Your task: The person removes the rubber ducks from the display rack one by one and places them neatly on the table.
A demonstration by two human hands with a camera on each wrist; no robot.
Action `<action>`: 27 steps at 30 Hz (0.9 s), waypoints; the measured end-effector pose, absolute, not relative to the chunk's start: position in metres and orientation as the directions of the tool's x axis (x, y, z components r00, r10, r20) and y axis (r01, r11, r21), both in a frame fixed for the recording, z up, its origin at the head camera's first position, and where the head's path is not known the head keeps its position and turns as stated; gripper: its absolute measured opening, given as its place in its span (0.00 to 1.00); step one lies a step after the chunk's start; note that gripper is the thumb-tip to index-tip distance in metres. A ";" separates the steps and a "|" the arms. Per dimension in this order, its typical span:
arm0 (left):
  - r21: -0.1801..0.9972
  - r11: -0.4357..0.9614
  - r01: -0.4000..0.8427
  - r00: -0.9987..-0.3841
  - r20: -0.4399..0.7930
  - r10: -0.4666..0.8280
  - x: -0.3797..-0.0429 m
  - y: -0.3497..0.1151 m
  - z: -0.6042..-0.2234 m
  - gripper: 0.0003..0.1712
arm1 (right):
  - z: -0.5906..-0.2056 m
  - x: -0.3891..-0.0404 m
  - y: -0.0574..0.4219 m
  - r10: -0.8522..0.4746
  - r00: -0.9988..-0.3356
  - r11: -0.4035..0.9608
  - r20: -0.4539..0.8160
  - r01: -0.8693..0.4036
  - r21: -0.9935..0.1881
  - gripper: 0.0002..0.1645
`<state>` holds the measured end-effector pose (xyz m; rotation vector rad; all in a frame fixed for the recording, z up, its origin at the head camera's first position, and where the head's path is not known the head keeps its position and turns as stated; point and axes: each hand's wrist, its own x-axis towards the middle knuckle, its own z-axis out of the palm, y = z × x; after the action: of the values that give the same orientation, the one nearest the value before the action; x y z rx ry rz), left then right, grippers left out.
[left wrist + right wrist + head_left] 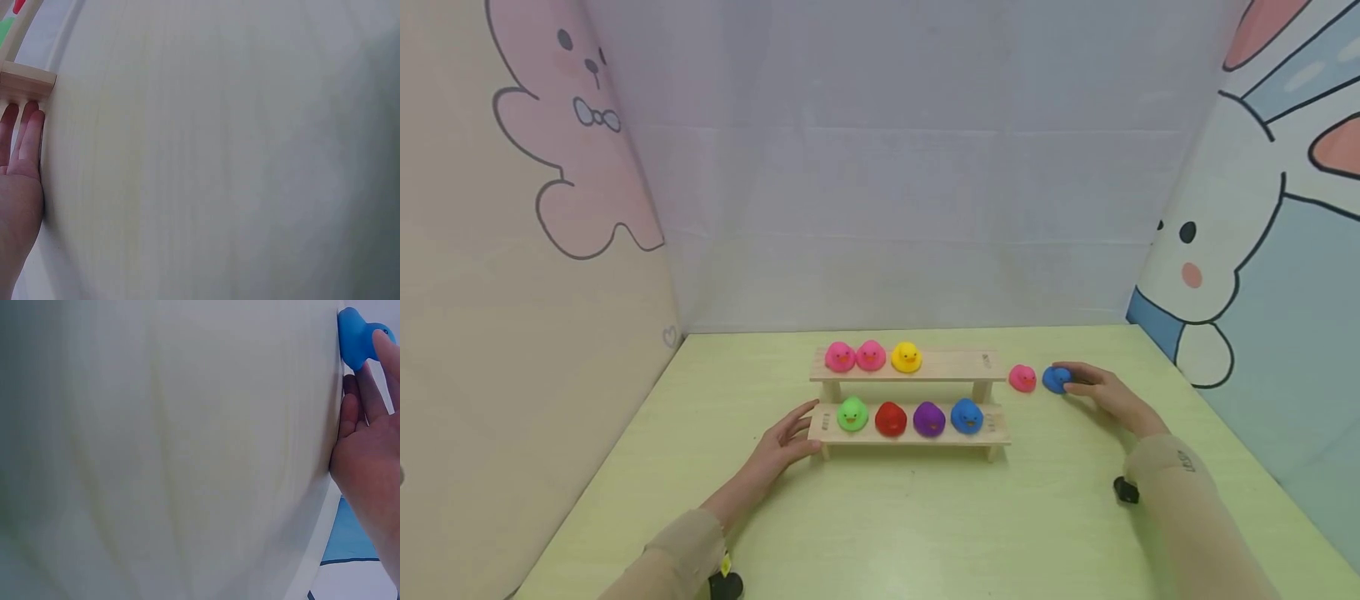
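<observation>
Soft, even light on my pale tabletop (910, 521), faint sheen toward me, gentle shadows beside my left hand (22, 203) and right hand (369, 453), wrist views greyer, blurred, darkening along one side.

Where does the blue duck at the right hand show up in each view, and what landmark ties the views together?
Head: the blue duck is right of centre, on the table, just right of the loose pink duck.
Left wrist: not in it.
Right wrist: the blue duck is in the top right corner, touched by the right hand.
Shared landmark: the table, visible in all three.
</observation>
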<state>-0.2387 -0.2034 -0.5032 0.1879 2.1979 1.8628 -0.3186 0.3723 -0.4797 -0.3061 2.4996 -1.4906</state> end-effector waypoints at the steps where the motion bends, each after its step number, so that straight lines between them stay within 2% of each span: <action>1: 0.983 0.173 -0.066 -0.960 -0.110 0.259 -0.239 -0.203 -0.503 0.40 | -0.480 -0.319 0.373 -0.287 -0.955 0.465 -0.076 -0.069 -0.883 0.38; 27: 0.987 0.150 -0.062 -0.956 -0.102 0.274 -0.239 -0.205 -0.503 0.41 | -0.485 -0.321 0.376 -0.286 -0.954 0.464 -0.086 -0.060 -0.884 0.39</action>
<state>-0.2385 -0.2054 -0.5033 0.2061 2.1720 1.8830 -0.3212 0.3758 -0.4846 -0.2988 2.4913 -1.4904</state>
